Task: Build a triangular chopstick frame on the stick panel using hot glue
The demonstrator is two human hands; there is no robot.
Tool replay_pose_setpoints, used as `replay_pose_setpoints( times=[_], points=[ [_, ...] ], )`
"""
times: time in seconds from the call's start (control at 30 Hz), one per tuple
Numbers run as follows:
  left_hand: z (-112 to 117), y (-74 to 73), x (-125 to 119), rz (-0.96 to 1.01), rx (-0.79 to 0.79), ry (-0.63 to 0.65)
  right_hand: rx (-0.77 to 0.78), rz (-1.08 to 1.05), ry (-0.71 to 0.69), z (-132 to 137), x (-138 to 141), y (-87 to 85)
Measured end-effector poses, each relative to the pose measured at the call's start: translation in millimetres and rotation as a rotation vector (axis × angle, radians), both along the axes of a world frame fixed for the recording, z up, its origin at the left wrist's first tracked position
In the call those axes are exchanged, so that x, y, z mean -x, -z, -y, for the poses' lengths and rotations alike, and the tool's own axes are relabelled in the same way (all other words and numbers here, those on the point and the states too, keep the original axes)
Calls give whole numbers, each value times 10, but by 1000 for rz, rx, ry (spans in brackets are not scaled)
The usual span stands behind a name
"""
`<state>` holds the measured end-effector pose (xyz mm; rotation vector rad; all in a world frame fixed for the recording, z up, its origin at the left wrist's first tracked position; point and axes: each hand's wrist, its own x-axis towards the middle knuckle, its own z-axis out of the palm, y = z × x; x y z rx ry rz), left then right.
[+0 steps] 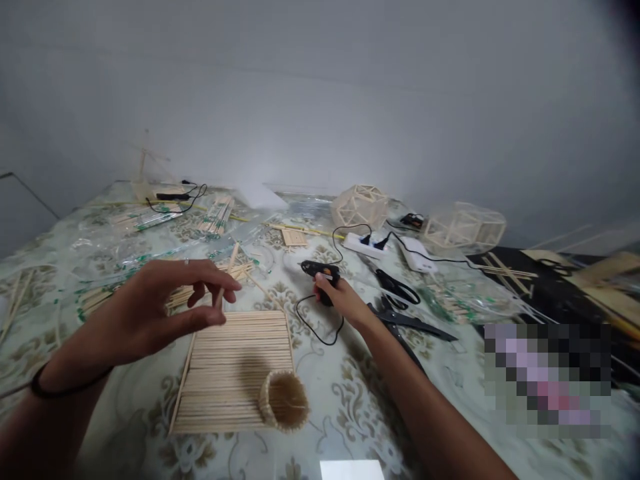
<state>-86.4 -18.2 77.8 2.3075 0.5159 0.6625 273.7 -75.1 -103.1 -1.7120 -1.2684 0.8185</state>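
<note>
Between the thumb and fingers of my left hand (170,293) is a thin wooden stick (233,259), tilted upward above the table. My right hand (336,293) grips a black hot glue gun (320,272) by its handle, the nozzle pointing left; its cord loops on the cloth below. Below and between my hands lies a flat panel of wooden sticks (235,373) set side by side. A small round cup made of short sticks (285,400) stands at the panel's lower right corner, its open top showing.
Scissors (397,287) and black-handled pliers (410,323) lie right of my right forearm. Behind them are a white power strip (365,245) with plugs and a white box (417,255). Stick frames (360,207) stand at the back. Bagged sticks (217,215) lie at the left.
</note>
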Motion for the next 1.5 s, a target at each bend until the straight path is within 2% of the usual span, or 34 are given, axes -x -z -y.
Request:
replay_pose_setpoints(
  times=[0.13,0.27,0.37,0.5,0.6,0.67,0.73,0.8,0.9,0.97,1.2,1.33,1.4,1.5],
  points=[
    [27,153,-80,60,-66,-74,-19,33,12,-98,-56,13],
    [76,313,-116,68,-39,-32,-9,208,91,-142,-143,46],
    [130,450,-51,66,26,-7,-17,351,129,-71,-193,14],
    [220,707,118,137,199,-26,-31,483,98,315,-322,-186],
    [315,881,184,218,374,-67,7,573,108,807,-565,-333],
    [387,940,154,258,488,-76,48,639,149,1148,-794,-332],
    [453,944,71,273,579,-79,127,779,228,1438,-1028,-229],
    [507,906,-30,267,637,-88,232,914,232,1648,-1213,-63],
    [568,826,-142,266,673,-95,316,1011,164,1804,-1346,144],
    [596,790,-169,255,673,-98,331,1031,141,1825,-1353,187],
    [622,762,-160,163,663,-81,452,1077,152,1748,-1169,34],
    [613,783,-166,155,667,-107,484,1069,151,1829,-1143,1],
    [608,801,-170,179,711,-94,438,1059,188,1916,-1159,-61],
    [606,797,-206,244,769,-73,219,1040,227,2016,-1086,-293]
  ],
)
